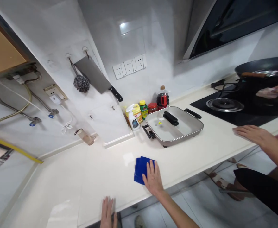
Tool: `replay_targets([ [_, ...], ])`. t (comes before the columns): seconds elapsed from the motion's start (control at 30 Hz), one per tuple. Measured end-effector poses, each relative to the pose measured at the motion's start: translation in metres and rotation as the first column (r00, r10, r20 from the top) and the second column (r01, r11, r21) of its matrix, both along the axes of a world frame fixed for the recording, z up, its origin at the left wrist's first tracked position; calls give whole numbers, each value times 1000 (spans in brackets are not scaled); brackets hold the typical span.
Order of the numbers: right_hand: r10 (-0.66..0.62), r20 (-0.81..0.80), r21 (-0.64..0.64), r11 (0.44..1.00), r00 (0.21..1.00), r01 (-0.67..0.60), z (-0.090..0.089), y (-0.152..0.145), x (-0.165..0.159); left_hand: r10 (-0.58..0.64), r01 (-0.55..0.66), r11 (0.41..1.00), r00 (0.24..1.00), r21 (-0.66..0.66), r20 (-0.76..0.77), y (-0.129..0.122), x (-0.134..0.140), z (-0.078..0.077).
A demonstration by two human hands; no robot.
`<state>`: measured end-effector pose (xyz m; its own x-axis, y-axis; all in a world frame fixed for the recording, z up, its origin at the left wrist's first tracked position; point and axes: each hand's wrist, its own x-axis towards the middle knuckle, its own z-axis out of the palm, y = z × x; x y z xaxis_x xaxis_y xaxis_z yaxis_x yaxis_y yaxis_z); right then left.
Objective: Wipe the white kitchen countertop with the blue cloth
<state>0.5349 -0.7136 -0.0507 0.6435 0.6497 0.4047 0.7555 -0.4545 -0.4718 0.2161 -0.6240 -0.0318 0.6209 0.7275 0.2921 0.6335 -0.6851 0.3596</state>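
A folded blue cloth (141,169) lies on the white countertop (101,171). My right hand (153,179) rests flat on the cloth's right part, fingers stretched and a little spread, pressing it against the counter rather than gripping it. At the counter's front edge, further left, my left hand (107,212) lies with its fingers straight and nothing in it; the wrist is cut off by the frame. Behind the cloth, a bit to the right, stands a rectangular electric pan (184,139) with a glass lid (188,122) on it.
A spray bottle (133,118), a green bottle (143,109), a red-lidded jar (152,107) and a dark sauce bottle (162,96) stand along the wall. A cleaver (93,74) hangs above. At right, another person's hand (250,134) touches the counter; their other holds a pale cloth (267,93) over the cooktop (245,110).
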Motion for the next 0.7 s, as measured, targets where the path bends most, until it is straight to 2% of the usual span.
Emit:
replay_targets([
  [0.13,280,-16,43,959,960,-280,15,25,-46,-86,87,996,995,16,-45,5,32,22],
  [0.2,348,-5,87,934,938,-346,20,23,-49,-144,145,989,988,14,-60,12,59,35],
  [0.23,342,-2,115,933,940,-340,20,18,-44,-171,173,985,983,11,-65,15,74,40],
  [0.3,273,-6,162,950,962,-268,17,0,-23,-228,229,973,971,14,-67,20,106,47],
  [0.37,185,-5,172,968,983,-181,8,-24,10,-278,281,959,958,36,-73,23,136,48],
  [0.5,-14,77,153,988,997,2,-17,-70,71,-356,375,919,921,121,-156,23,176,32],
  [0.6,-17,111,95,995,994,7,-28,-84,83,-355,390,903,913,178,-199,23,185,18],
  [0.7,-126,81,52,991,989,122,-26,-76,72,-356,393,900,912,187,-206,36,187,14],
])
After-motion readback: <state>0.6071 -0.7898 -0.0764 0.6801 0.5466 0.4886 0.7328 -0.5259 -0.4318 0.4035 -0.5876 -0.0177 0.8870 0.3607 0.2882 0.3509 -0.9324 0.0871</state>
